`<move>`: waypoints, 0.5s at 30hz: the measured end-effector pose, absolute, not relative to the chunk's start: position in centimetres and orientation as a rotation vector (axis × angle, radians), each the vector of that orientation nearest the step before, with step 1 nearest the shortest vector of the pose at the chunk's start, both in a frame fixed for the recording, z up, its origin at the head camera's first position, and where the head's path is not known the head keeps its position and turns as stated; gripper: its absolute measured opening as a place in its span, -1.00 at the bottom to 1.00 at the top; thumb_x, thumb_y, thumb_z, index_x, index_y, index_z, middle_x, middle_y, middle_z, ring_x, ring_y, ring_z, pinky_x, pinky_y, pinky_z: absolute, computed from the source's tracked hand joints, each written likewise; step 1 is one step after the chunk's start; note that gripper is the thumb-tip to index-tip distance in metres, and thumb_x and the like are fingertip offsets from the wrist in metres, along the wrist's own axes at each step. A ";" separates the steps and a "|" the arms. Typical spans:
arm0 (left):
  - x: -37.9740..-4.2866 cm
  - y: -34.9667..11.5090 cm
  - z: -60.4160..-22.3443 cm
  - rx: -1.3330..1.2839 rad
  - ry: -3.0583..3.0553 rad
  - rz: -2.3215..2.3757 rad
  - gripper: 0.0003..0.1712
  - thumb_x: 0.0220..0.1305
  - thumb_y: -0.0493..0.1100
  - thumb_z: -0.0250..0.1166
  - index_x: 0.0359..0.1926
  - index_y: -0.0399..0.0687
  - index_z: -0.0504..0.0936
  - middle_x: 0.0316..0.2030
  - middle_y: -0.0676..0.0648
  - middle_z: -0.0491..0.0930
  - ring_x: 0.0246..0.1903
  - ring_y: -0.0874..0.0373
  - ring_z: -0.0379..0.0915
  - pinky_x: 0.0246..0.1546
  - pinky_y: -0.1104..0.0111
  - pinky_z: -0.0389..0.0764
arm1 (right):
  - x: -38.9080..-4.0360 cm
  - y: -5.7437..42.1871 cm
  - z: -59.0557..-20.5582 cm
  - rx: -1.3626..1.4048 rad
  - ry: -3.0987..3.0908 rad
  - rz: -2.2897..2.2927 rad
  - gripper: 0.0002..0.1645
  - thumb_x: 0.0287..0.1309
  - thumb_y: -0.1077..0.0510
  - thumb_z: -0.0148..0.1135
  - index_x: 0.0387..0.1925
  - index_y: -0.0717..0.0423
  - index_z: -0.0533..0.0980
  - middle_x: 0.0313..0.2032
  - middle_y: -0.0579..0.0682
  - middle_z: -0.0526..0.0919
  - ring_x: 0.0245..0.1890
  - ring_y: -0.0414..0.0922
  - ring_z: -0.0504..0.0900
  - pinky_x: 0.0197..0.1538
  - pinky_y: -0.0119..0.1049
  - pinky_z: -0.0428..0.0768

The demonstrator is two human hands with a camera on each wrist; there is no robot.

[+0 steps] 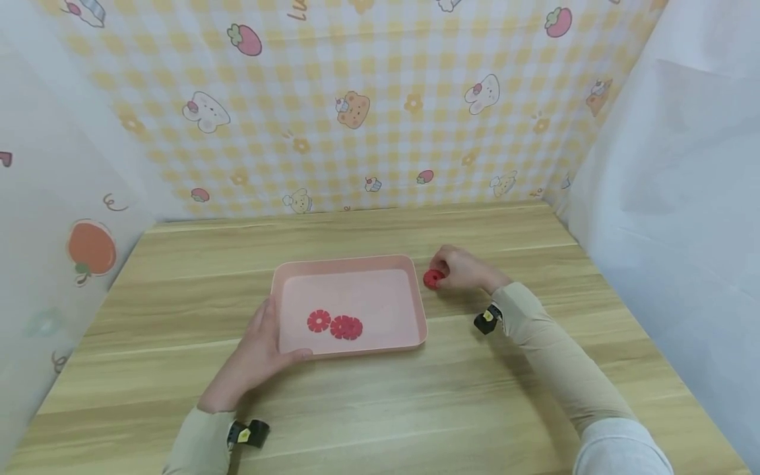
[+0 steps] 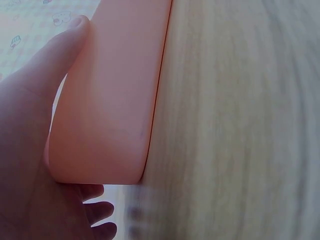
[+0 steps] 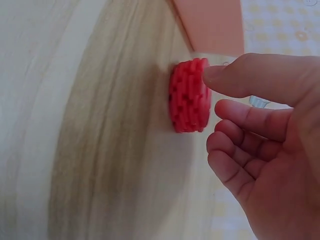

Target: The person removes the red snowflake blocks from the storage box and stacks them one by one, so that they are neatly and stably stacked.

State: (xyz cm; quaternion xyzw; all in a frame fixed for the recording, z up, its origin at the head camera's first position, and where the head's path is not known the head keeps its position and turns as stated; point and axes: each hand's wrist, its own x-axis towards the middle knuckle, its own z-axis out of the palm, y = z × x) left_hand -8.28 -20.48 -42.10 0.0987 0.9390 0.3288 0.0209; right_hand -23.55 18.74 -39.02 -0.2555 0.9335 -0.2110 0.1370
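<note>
A pink rectangular tray lies on the table, with several red notched discs on its floor. My left hand holds the near left corner. In the left wrist view its thumb reaches along the tray wall, while the other fingers go round the corner. Just right of the tray stands a stack of the same red discs. Over its top is my right hand, thumb tip right at the top disc, fingers loosely bent, with a gap between thumb and index fingertip.
The wooden table extends around the tray. A yellow checked cloth with cartoon prints hangs behind it, and pale sheets flank the sides. A small black camera is strapped at the right wrist, another at the left.
</note>
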 end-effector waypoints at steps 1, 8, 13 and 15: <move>-8.3 -20.5 -42.1 0.304 2.910 1.019 0.49 -0.19 0.36 0.46 0.47 -0.25 -0.26 0.36 -0.31 0.03 0.23 -0.19 0.09 0.15 -0.19 0.38 | -23.5 18.7 -38.9 -0.744 2.702 -0.613 -0.62 -0.04 0.21 0.38 -0.14 0.24 0.53 -0.26 0.05 0.52 -0.27 -0.07 0.47 -0.18 -0.26 0.49; -8.3 -20.7 -42.1 0.313 2.921 1.009 0.50 -0.18 0.39 0.44 0.47 -0.25 -0.26 0.37 -0.30 0.03 0.25 -0.19 0.08 0.17 -0.19 0.36 | -23.3 17.7 -37.4 -0.814 2.687 -0.618 -0.65 0.01 0.19 0.36 -0.13 0.24 0.55 -0.26 0.04 0.54 -0.26 -0.07 0.48 -0.15 -0.22 0.52; -8.4 -20.6 -42.1 0.308 2.912 1.041 0.49 -0.20 0.39 0.45 0.48 -0.20 -0.26 0.35 -0.28 0.06 0.22 -0.17 0.11 0.15 -0.19 0.38 | -23.0 16.4 -36.3 -0.851 2.646 -0.611 -0.71 0.01 0.20 0.32 -0.18 0.19 0.55 -0.28 0.01 0.57 -0.29 -0.12 0.51 -0.17 -0.28 0.54; -8.4 -20.6 -42.1 0.300 2.906 1.054 0.49 -0.20 0.38 0.46 0.48 -0.17 -0.26 0.35 -0.27 0.07 0.22 -0.17 0.12 0.13 -0.19 0.39 | -22.9 15.8 -35.9 -0.876 2.621 -0.612 -0.73 0.01 0.22 0.31 -0.19 0.18 0.54 -0.30 0.01 0.56 -0.33 -0.14 0.50 -0.23 -0.31 0.53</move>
